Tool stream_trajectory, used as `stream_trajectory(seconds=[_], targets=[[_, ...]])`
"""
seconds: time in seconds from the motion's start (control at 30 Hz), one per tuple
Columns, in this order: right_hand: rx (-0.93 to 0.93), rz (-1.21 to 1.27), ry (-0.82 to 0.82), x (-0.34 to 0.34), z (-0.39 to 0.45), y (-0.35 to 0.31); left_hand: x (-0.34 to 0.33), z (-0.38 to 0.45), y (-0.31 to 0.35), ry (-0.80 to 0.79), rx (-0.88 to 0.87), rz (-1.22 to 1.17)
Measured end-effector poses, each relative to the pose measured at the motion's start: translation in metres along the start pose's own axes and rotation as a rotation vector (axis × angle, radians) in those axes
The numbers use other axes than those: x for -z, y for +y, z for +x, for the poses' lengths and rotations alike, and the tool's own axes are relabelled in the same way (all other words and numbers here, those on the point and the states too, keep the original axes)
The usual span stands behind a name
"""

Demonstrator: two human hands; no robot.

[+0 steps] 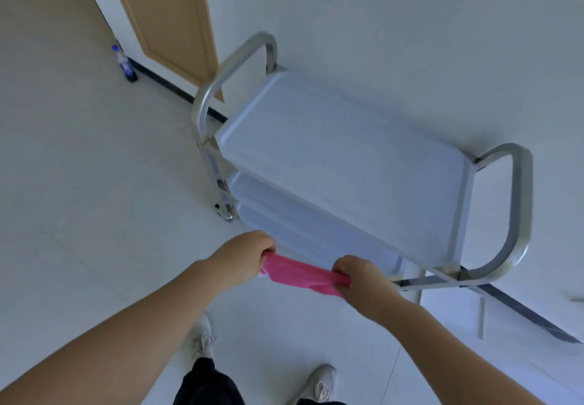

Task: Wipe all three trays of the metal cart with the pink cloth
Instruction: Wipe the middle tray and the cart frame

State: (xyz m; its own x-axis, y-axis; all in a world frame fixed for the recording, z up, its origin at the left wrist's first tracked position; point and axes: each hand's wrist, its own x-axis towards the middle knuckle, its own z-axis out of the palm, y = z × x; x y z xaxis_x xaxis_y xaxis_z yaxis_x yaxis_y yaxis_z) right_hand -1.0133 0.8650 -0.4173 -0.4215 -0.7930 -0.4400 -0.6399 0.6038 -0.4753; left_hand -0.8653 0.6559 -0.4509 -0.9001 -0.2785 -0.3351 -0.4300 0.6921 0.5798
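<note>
My left hand [243,257] and right hand [363,278] pinch the pink cloth [300,273] taut between them, near the metal cart [518,215]. Stretched this narrow, it might only skim the top tray [331,151].

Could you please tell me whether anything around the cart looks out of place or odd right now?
One thing stands out: a plastic bottle with a blue cap stands on the floor by the door, away from the cart. The cart's trays look bare and level, with no spill or damage visible.
</note>
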Motion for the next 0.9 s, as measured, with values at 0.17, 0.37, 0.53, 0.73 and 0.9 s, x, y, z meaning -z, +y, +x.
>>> stream_trajectory(seconds=[0.17,0.37,0.53,0.73,0.9], targets=[[-0.021,0.046,-0.028,-0.064,0.029,0.052,-0.063,0.03,-0.035,0.009,0.03,-0.067],[-0.073,0.095,0.094,-0.149,0.089,0.116,-0.137,0.088,-0.098,0.096,-0.049,-0.121],[-0.044,0.065,0.141,-0.217,0.148,0.166,-0.202,0.133,-0.156,0.144,-0.121,-0.091],[0.004,-0.023,0.179,-0.28,0.209,0.22,-0.251,0.178,-0.21,0.182,-0.313,0.013],[0.032,-0.067,0.316,-0.296,0.235,0.249,-0.262,0.216,-0.229,0.255,-0.519,0.117]])
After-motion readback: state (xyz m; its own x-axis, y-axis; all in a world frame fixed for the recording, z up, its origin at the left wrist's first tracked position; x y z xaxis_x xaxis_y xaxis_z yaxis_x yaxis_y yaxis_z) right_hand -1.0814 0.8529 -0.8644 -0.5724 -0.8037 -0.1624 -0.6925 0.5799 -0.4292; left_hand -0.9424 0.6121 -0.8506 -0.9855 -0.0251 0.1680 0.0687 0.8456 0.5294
